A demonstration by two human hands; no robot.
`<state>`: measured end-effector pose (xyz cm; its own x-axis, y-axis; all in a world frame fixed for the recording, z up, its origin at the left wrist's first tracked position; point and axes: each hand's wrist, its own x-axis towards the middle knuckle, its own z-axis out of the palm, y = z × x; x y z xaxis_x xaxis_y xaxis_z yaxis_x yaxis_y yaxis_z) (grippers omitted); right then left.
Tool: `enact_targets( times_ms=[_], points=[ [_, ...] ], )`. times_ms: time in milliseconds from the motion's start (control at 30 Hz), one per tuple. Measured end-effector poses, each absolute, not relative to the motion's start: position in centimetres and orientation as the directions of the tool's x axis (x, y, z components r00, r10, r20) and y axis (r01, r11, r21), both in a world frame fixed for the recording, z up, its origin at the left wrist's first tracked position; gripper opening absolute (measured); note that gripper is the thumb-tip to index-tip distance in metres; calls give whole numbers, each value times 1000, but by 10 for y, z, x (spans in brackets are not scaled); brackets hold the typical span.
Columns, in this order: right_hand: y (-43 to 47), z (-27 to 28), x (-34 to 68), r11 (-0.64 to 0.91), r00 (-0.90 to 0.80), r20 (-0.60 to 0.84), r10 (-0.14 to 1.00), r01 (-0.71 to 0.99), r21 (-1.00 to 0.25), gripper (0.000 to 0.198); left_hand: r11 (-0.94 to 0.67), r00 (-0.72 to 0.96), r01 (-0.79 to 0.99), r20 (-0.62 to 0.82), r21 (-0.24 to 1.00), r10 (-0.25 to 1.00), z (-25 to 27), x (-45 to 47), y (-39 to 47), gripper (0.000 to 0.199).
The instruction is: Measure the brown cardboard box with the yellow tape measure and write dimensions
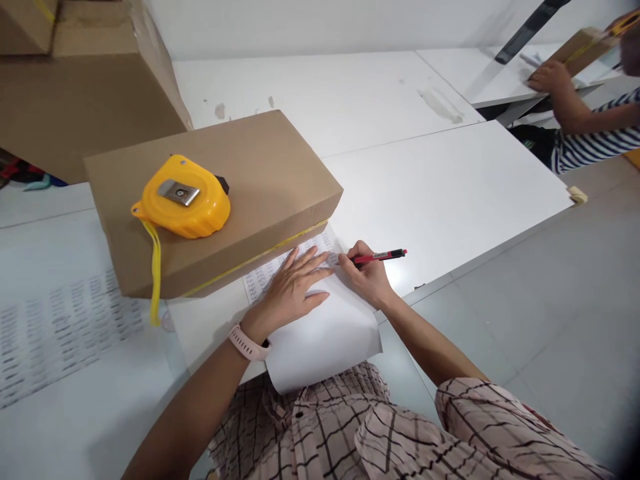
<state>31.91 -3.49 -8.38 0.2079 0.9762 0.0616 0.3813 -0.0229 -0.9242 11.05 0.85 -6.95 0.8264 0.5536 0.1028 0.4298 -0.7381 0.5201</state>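
My left hand (299,283) lies flat with fingers spread on a printed paper sheet (320,333). The sheet's near end curls down over the table edge. In my right hand (369,273) is a red and black pen (383,256), its tip down at the paper. Just beyond both hands stands a closed brown cardboard box (265,167), covering part of the sheet. A yellow tape measure (186,197) with a metal clip rests on top of the box. Its yellow strap (155,267) hangs over the box's near side.
Larger cardboard boxes (95,93) are stacked at the back left. Another sheet with printed rows (65,333) lies on the left. At the upper right, a person in a striped sleeve (595,140) has a hand (550,78) at a small box (577,52). The white table (425,207) ends at the right.
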Motion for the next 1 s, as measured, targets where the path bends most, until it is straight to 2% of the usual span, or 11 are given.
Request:
enact_targets(
  times_ms=[567,1000],
  points=[
    [-34,-80,316,-56,204,36,978,428,-902,34,-738,817,433,120,517,564,-73,111,8,40],
    [-33,-80,316,-64,231,30,972,388,-920,35,-735,820,438,105,518,563,-71,111,8,38]
  ],
)
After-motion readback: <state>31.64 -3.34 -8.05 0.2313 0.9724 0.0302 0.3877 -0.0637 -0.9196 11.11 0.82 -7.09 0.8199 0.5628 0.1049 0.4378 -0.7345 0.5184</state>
